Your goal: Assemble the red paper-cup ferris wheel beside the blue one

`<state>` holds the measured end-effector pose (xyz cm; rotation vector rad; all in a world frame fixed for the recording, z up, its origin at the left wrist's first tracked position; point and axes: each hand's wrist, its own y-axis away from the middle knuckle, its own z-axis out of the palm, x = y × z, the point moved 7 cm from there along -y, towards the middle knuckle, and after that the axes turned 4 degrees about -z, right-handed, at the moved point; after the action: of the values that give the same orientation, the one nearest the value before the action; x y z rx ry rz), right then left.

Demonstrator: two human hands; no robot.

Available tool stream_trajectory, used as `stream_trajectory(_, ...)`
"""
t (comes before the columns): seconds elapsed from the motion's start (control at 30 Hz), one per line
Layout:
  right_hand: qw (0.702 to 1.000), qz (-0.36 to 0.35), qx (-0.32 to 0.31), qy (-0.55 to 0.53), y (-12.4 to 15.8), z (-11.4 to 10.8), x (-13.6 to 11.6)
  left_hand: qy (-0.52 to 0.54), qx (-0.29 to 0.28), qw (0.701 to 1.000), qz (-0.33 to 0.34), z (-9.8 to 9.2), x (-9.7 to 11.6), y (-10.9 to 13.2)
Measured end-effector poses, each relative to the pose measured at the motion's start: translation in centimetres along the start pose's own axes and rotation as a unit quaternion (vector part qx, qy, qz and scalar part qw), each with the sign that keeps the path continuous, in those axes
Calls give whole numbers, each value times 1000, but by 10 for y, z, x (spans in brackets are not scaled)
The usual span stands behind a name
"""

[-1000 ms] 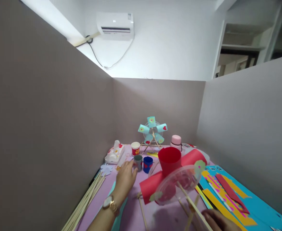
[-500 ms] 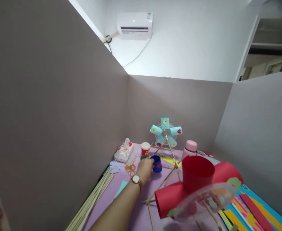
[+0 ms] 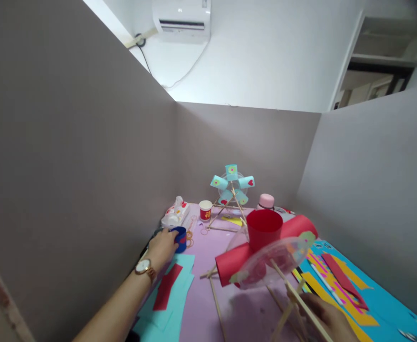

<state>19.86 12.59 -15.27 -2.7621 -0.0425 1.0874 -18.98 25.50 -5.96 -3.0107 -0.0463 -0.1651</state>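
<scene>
My left hand [image 3: 161, 247], with a watch on the wrist, is closed round a small blue paper cup [image 3: 180, 239] near the left wall of the purple table [image 3: 201, 247]. My right hand [image 3: 324, 316] at the lower right grips the wooden stick legs [image 3: 294, 304] of a paper wheel model. That model has red paper cylinders [image 3: 263, 230] and a clear plastic disc [image 3: 270, 268] on its front.
A finished blue paper Ferris wheel [image 3: 232, 186] stands at the back, with a red-and-white cup [image 3: 205, 210], a pink bottle [image 3: 266, 201] and a tissue pack [image 3: 175, 214] nearby. Teal and red paper sheets [image 3: 169, 289] lie at the front left, coloured paper strips [image 3: 336, 280] at the right. Grey partitions close three sides.
My left hand took the blue cup from the middle of the table and drew it left toward the wall. The view swung, bringing my right hand on the sticks back into sight.
</scene>
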Motion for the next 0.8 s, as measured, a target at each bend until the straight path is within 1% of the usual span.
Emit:
stream_trajectory(0.1, 993, -3, -35, 116, -10, -3, -15, 18, 38, 999, 9, -17, 11, 17)
stream_trajectory(0.13, 991, 0, -41, 130, -13, -2, -18, 26, 38, 999, 16, -18, 17, 24)
stream_trajectory(0.17, 989, 5, -44, 138, -16, -1, -20, 35, 25, 999, 27, -15, 23, 32)
stream_trajectory(0.2, 988, 9, -47, 146, -18, 0, -21, 46, 0, 998, 40, -7, 31, 41)
stream_trajectory(0.23, 987, 12, -50, 152, -20, 2, -22, 58, -37, 996, 54, 4, 39, 51)
stream_trajectory(0.3, 984, 16, -59, 170, -23, 6, -23, 82, -114, 987, 84, 32, 56, 71)
stream_trajectory(0.33, 981, 19, -64, 180, -24, 8, -23, 90, -138, 982, 94, 45, 64, 80)
stream_trajectory(0.4, 977, 31, -75, 200, -26, 12, -22, 99, -159, 977, 100, 63, 76, 93)
stream_trajectory(0.43, 974, 38, -80, 208, -27, 14, -21, 100, -163, 976, 99, 68, 82, 97)
stream_trajectory(0.5, 970, 48, -90, 222, -29, 17, -20, 102, -168, 976, 95, 75, 91, 100)
stream_trajectory(0.63, 964, 51, -107, 237, -30, 22, -23, 97, -172, 976, 92, 77, 105, 98)
stream_trajectory(0.8, 963, 52, -107, 242, -29, 21, -28, 78, -182, 977, 77, 83, 107, 92)
